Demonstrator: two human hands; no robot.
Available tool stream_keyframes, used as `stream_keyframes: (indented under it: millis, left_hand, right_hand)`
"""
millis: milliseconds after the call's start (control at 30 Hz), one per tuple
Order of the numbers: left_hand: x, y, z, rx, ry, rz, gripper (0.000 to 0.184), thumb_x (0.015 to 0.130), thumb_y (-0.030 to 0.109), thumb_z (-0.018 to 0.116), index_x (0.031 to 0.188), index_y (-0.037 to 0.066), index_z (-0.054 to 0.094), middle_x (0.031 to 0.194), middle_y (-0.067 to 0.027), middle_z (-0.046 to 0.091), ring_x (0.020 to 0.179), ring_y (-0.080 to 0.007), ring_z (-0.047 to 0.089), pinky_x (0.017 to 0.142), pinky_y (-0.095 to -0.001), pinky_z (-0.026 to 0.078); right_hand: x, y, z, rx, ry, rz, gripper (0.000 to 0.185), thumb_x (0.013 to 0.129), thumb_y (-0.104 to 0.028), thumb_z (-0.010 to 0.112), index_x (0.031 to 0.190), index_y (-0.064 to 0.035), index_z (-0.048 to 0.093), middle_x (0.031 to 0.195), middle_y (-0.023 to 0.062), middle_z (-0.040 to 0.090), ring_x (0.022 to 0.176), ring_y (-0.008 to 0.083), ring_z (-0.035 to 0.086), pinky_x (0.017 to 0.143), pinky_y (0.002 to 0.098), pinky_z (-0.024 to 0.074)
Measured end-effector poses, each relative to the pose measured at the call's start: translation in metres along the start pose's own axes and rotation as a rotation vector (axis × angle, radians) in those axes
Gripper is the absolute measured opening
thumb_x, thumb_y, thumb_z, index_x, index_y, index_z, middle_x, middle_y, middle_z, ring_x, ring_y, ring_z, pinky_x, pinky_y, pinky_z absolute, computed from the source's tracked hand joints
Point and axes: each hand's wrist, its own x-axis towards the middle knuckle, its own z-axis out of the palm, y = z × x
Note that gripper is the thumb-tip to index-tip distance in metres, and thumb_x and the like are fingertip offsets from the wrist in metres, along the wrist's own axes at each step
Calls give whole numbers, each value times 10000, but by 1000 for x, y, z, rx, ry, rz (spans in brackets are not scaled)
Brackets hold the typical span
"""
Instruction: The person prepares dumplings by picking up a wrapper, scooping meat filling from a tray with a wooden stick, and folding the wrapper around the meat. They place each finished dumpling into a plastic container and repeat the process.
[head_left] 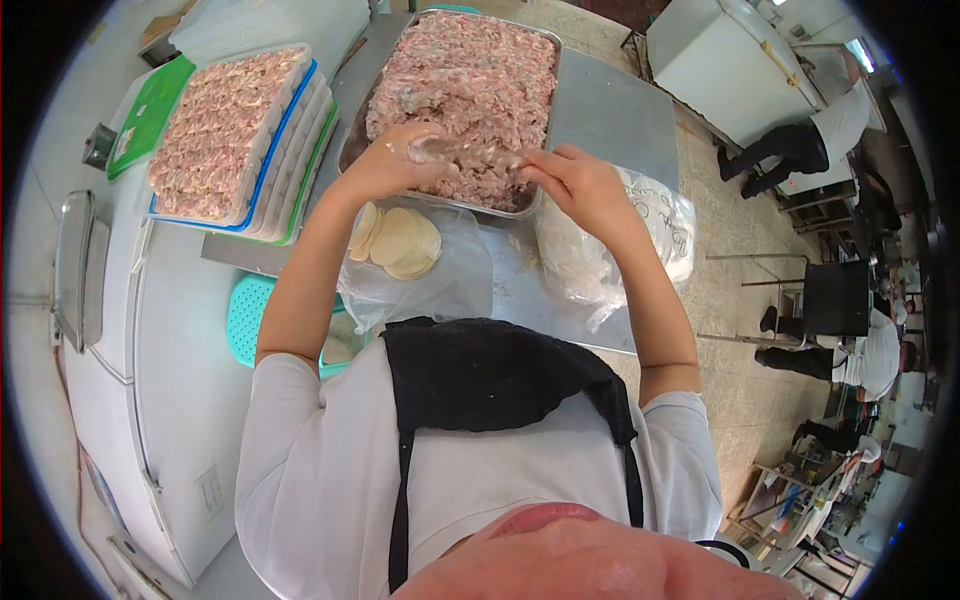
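Observation:
A large metal tray (556, 120) holds a mass of pink ground meat mixture (470, 70). Over its near left part is my left hand (405, 158), fingers curled at the meat; what they hold is hidden. My right hand (580, 185) is at the near right part of the tray, thumb and fingers pinched together on something I cannot make out. Below my left hand, round pale dough wrappers (405, 243) lie on a clear plastic bag (440, 285). A plastic-wrapped bundle (640, 235) rests under my right forearm.
Stacked trays (290, 150) of filled pieces stand at the left beside a green lid (150, 115). A turquoise basket (248, 318) sits below them. At the right, several people work at other tables beyond the tiled floor (735, 310).

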Motion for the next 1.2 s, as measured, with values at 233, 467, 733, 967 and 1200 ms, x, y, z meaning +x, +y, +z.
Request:
stream_keyframes:
  millis: [233, 467, 733, 967, 1200]
  left_hand:
    - [-16, -13, -2, -58, 113, -217, 447, 723, 292, 785, 1033, 15, 618, 942, -99, 634, 883, -184, 572, 814, -329, 464]
    - [-37, 10, -42, -42, 56, 74, 461, 731, 182, 784, 1127, 20, 611, 1048, -106, 629, 955, -159, 597, 851, -309, 463]
    - [-90, -5, -107, -188, 63, -191, 459, 704, 207, 810, 1085, 48, 610, 937, -42, 617, 885, -130, 562, 733, -293, 455]
    - [-145, -31, -161, -92, 116, -116, 613, 667, 348, 844, 1129, 23, 604, 912, -73, 651, 723, -117, 560, 631, -265, 459]
    - [-189, -71, -204, -16, 314, 4, 566, 689, 275, 834, 1150, 32, 611, 953, -62, 639, 798, -98, 564, 698, -256, 472]
  right_hand:
    - [2, -24, -1, -362, 128, 51, 237, 895, -273, 597, 1061, -115, 658, 804, 92, 629, 734, 300, 623, 623, 400, 501]
    - [6, -64, 1, 106, 99, 36, 266, 918, -283, 563, 1013, -60, 674, 974, 134, 678, 893, 338, 630, 779, 362, 505]
    - [54, -152, 30, -220, 211, -4, 257, 902, -303, 579, 1033, -100, 669, 860, 105, 653, 803, 326, 635, 685, 410, 511]
    - [93, -196, 49, -240, 66, 67, 262, 910, -247, 581, 1071, -53, 653, 920, 149, 656, 831, 326, 634, 707, 391, 500]
    - [117, -216, 115, -59, 43, -21, 294, 941, -270, 534, 1120, -53, 619, 1022, 153, 661, 907, 351, 631, 775, 394, 508]
